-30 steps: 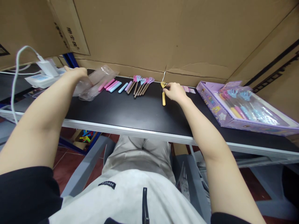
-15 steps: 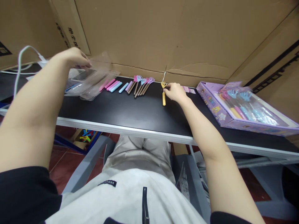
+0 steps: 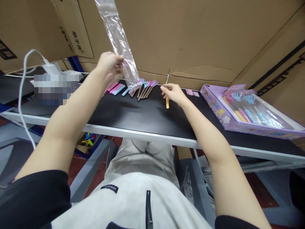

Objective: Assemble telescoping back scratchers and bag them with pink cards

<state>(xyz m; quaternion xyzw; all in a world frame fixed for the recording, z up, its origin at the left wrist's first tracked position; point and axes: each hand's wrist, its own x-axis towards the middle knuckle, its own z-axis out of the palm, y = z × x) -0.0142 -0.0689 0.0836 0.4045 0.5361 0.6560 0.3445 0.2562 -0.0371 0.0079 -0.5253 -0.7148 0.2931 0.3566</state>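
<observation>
My left hand (image 3: 110,66) is closed on a long clear plastic bag (image 3: 120,38), which hangs slantwise in front of the cardboard. The bag's lower end reaches over the small claw-headed back scratchers (image 3: 145,90), whose heads are pink, blue and purple on brown rods. My right hand (image 3: 175,93) is over a yellow back scratcher (image 3: 167,103) lying on the black table; its fingers are stretched to the left, a little apart, and hide the claw. Loose handles (image 3: 116,89) in pink and blue lie left of the scratchers.
At the right stands a purple display box (image 3: 220,109) holding bagged scratchers. Small pink cards (image 3: 192,92) lie behind my right hand. A white cable (image 3: 20,86) hangs at the left, and cardboard (image 3: 190,38) walls off the back. The table's metal edge (image 3: 143,135) runs in front.
My left hand has moved right from the pile of clear bags, lifting one bag. My right hand has shifted slightly left, over the yellow scratcher's head.
</observation>
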